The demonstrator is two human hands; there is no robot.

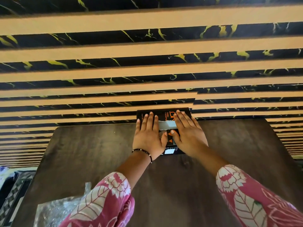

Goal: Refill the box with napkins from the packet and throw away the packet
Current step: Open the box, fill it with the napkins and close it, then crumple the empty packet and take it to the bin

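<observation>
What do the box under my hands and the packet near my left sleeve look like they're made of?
The napkin box looks like printed cardboard: matte black, orange lettering, flat crisp edges, a pale opening across the top. The packet looks like thin clear plastic film: see-through, crinkled, glinting. The table seems dark wood-grain laminate, though real wood is possible.

Single head-worn wide-angle view, looking forward and steeply down, close over the table [82,153]

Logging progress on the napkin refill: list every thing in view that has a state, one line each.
Box: lying flat at the table's far edge, napkin showing in its slot, both hands pressing on top.
Packet: crumpled clear plastic, near left corner, not yet thrown away.
Left hand: flat, open, on the box.
Right hand: flat, open, on the box.
</observation>
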